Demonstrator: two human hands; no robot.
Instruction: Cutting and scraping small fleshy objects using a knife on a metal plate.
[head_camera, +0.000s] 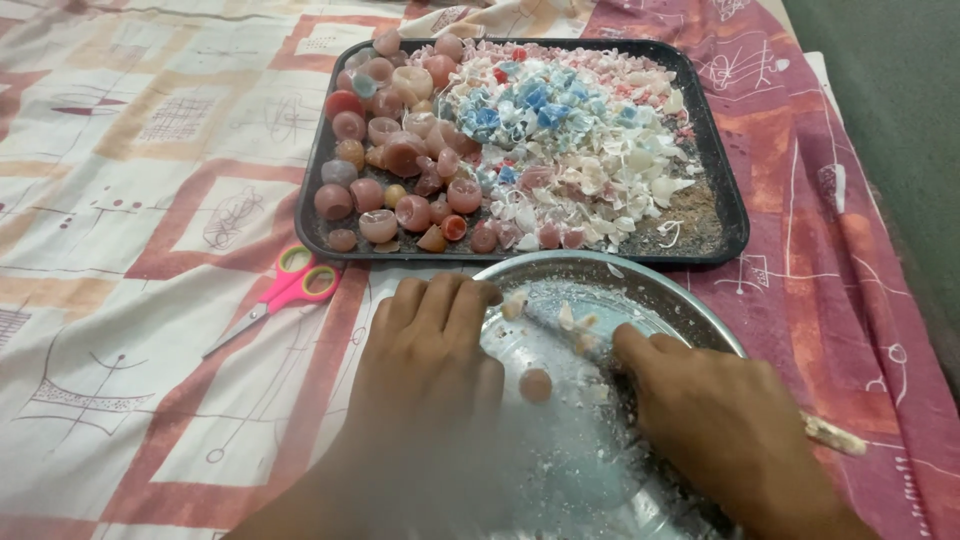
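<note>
Your left hand (425, 350) rested curled, gripping nothing, on the steel plate (640, 285), the small pink lump (536, 384) lying just right of it, nearer than your right hand (720, 420), whose grip I cannot tell.

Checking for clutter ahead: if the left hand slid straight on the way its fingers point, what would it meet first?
Probably the near rim of the black tray; the left hand points up-frame toward it, just cloth between.
</note>
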